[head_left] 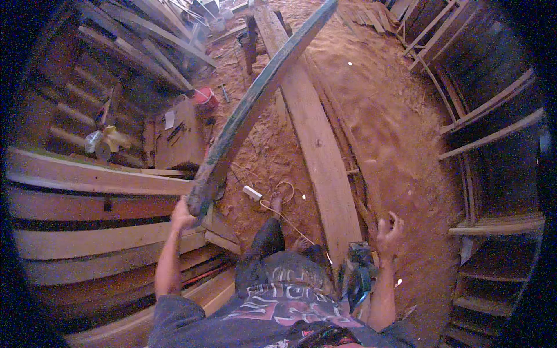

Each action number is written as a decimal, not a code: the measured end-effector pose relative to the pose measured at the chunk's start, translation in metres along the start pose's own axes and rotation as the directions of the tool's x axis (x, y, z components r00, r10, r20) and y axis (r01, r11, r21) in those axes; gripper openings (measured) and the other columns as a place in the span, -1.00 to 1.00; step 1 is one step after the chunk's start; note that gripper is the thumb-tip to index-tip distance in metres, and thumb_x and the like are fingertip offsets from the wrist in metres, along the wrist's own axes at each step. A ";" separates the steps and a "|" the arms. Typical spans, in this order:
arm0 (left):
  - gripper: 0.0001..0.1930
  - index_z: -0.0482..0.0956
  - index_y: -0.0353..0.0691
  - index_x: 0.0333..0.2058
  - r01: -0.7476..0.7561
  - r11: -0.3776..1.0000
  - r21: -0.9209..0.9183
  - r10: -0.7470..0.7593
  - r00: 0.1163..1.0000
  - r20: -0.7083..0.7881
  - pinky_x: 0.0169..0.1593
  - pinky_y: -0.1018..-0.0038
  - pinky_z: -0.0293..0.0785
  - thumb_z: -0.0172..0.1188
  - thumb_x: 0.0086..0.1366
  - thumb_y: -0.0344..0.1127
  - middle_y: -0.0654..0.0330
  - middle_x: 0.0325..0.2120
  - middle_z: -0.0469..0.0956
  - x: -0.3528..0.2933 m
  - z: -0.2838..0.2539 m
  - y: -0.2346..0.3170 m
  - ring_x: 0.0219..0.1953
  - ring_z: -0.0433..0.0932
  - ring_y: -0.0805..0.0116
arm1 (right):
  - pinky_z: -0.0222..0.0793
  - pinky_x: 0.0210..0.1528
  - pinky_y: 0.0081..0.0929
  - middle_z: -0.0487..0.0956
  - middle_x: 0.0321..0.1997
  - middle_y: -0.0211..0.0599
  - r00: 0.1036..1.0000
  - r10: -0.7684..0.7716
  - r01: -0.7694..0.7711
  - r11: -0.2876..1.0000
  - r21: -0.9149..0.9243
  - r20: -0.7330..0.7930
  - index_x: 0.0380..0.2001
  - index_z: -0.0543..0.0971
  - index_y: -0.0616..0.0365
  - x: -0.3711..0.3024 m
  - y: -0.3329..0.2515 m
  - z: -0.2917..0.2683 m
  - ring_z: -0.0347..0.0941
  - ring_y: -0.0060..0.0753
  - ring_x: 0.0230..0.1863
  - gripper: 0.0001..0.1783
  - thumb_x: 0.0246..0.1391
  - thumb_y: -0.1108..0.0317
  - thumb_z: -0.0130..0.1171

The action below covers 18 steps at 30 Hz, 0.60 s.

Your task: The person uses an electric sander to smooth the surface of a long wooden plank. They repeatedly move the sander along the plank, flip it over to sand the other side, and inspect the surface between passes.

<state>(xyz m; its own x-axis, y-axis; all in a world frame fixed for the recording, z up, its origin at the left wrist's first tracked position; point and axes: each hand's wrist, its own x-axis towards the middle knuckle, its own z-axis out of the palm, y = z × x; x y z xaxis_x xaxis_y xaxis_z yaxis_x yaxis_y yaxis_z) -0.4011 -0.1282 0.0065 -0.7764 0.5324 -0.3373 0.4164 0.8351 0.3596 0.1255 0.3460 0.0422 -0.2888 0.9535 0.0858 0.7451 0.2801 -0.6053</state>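
My left hand [183,214] is closed round the near end of a long wooden plank [255,95] with a dark, greenish edge. The plank slants up and away to the right, and its far part passes over a wide board [322,156]. Nothing is in my right hand [390,232], which hovers to the right of the wide board's near end with fingers bent and apart. Close beside that hand, a dark power tool [358,272] sits at the board's near end; its exact kind is hard to make out.
Stacked timber [104,211] fills the left side. A white power strip [252,192] with a pale cord [284,216] lies on the sawdust-covered floor by my foot. Farther off are a red bucket [205,97] and a wooden box [181,136]. Wooden racks [493,229] line the right.
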 end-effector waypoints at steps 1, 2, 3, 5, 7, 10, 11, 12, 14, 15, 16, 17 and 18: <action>-0.19 0.39 -0.22 0.12 -0.008 0.999 0.032 0.008 1.000 0.003 0.13 0.11 0.48 0.51 -0.18 -0.24 -0.11 -0.04 0.56 0.018 -0.015 -0.038 0.07 0.54 -0.11 | 0.28 0.26 -0.14 0.52 0.00 -0.08 0.998 -0.062 0.063 0.998 -0.030 0.027 0.09 0.52 0.17 0.025 -0.016 0.009 0.42 -0.03 0.10 -0.50 0.16 0.15 0.26; -0.16 0.37 -0.21 0.16 0.071 0.979 0.192 -0.064 0.997 -0.041 0.13 0.11 0.49 0.51 -0.17 -0.26 -0.12 -0.03 0.56 0.035 -0.031 -0.072 0.07 0.54 -0.12 | 0.28 0.27 -0.13 0.52 0.00 -0.10 0.991 -0.121 0.124 0.991 -0.051 0.055 0.08 0.53 0.16 0.049 -0.025 0.020 0.42 -0.05 0.11 -0.51 0.14 0.16 0.27; -0.14 0.34 -0.21 0.20 0.143 0.928 0.343 -0.118 0.989 -0.093 0.12 0.10 0.49 0.51 -0.15 -0.27 -0.13 -0.02 0.56 0.058 -0.046 -0.096 0.07 0.54 -0.14 | 0.28 0.27 -0.13 0.51 0.01 -0.10 0.982 -0.183 0.185 0.982 -0.037 0.051 0.08 0.53 0.15 0.069 -0.028 0.033 0.42 -0.04 0.12 -0.52 0.14 0.17 0.27; -0.10 0.23 -0.19 0.32 0.273 0.900 0.339 -0.183 0.944 -0.276 0.19 0.11 0.44 0.43 -0.04 -0.36 -0.14 0.08 0.49 0.093 -0.071 -0.115 0.16 0.47 -0.13 | 0.28 0.28 -0.12 0.50 0.03 -0.10 0.951 -0.307 0.308 0.951 -0.025 0.039 0.08 0.53 0.13 0.109 -0.026 0.064 0.42 -0.02 0.13 -0.53 0.12 0.19 0.27; -0.10 0.13 -0.22 0.39 0.461 0.745 0.482 -0.034 0.748 -0.662 0.28 0.13 0.34 0.35 0.07 -0.43 -0.14 0.18 0.39 0.127 -0.083 -0.117 0.27 0.36 -0.10 | 0.28 0.29 -0.12 0.49 0.05 -0.08 0.948 -0.314 0.317 0.943 -0.098 0.047 0.08 0.52 0.13 0.146 -0.034 0.088 0.41 0.01 0.15 -0.52 0.12 0.20 0.27; -0.11 0.09 -0.21 0.42 0.273 0.922 0.276 0.059 0.605 -0.794 0.35 0.15 0.24 0.31 0.12 -0.44 -0.14 0.24 0.33 0.166 -0.082 -0.034 0.33 0.27 -0.08 | 0.28 0.29 -0.11 0.48 0.08 -0.04 0.957 -0.289 0.291 0.953 -0.084 0.032 0.11 0.49 0.12 0.191 -0.015 0.129 0.40 0.05 0.16 -0.50 0.11 0.21 0.27; -0.12 0.08 -0.23 0.41 0.265 0.945 0.193 -0.032 0.660 -0.750 0.36 0.15 0.23 0.32 0.14 -0.41 -0.15 0.26 0.32 0.175 -0.070 -0.032 0.33 0.27 -0.08 | 0.28 0.29 -0.11 0.47 0.08 -0.03 0.957 -0.289 0.291 0.956 -0.039 0.036 0.11 0.48 0.12 0.212 -0.015 0.147 0.40 0.06 0.16 -0.49 0.10 0.21 0.28; -0.12 0.07 -0.25 0.41 0.260 0.960 0.106 -0.117 0.714 -0.690 0.37 0.15 0.21 0.32 0.15 -0.39 -0.17 0.27 0.30 0.183 -0.056 -0.030 0.34 0.27 -0.09 | 0.28 0.29 -0.12 0.47 0.09 -0.02 0.952 -0.305 0.306 0.951 -0.047 0.029 0.13 0.47 0.12 0.230 -0.015 0.163 0.39 0.06 0.17 -0.47 0.10 0.22 0.29; -0.16 0.10 -0.32 0.39 0.430 0.902 0.036 -0.405 0.872 -0.273 0.32 0.16 0.30 0.31 0.18 -0.36 -0.20 0.28 0.31 0.195 -0.024 0.027 0.28 0.36 -0.14 | 0.28 0.28 -0.13 0.45 0.11 -0.01 0.946 -0.323 0.320 0.942 -0.103 -0.013 0.15 0.45 0.11 0.266 -0.010 0.177 0.38 0.07 0.19 -0.44 0.08 0.23 0.31; -0.21 0.17 -0.35 0.34 0.303 0.950 0.079 -0.285 0.941 -0.184 0.26 0.15 0.37 0.32 0.19 -0.31 -0.21 0.21 0.40 0.191 0.000 0.025 0.21 0.43 -0.16 | 0.28 0.29 -0.13 0.44 0.13 -0.01 0.951 -0.309 0.304 0.946 -0.113 -0.023 0.16 0.44 0.10 0.287 -0.007 0.187 0.36 0.07 0.20 -0.40 0.06 0.22 0.32; -0.26 0.23 -0.38 0.29 0.164 0.982 0.094 -0.156 0.984 -0.087 0.19 0.15 0.44 0.34 0.20 -0.26 -0.22 0.14 0.48 0.190 0.027 0.023 0.14 0.51 -0.18 | 0.27 0.29 -0.12 0.43 0.14 -0.02 0.956 -0.293 0.286 0.949 -0.131 -0.033 0.18 0.42 0.10 0.307 -0.003 0.195 0.35 0.07 0.21 -0.37 0.05 0.21 0.34; -0.28 0.29 -0.37 0.25 -0.062 0.995 -0.082 0.052 0.992 -0.112 0.13 0.15 0.49 0.38 0.18 -0.22 -0.20 0.05 0.55 0.187 0.073 -0.021 0.07 0.56 -0.17 | 0.27 0.29 -0.12 0.42 0.15 -0.02 0.959 -0.280 0.273 0.954 -0.122 -0.041 0.20 0.41 0.09 0.324 -0.003 0.205 0.34 0.07 0.22 -0.34 0.03 0.20 0.36; -0.29 0.35 -0.36 0.21 -0.292 0.925 -0.244 0.271 0.955 -0.120 0.07 0.15 0.54 0.41 0.16 -0.18 -0.18 -0.04 0.62 0.189 0.114 -0.059 0.00 0.61 -0.16 | 0.25 0.30 -0.11 0.40 0.17 -0.02 0.967 -0.247 0.237 0.963 -0.127 -0.064 0.23 0.37 0.08 0.337 0.004 0.212 0.32 0.06 0.24 -0.28 0.00 0.19 0.38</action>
<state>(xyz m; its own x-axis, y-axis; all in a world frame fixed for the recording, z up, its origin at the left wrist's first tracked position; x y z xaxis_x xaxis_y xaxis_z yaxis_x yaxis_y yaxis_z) -0.5187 -0.0609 -0.1779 -0.6856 0.7179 -0.1209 0.4966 0.5825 0.6435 -0.0968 0.6448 -0.0991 -0.4244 0.8601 0.2831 0.7255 0.5101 -0.4620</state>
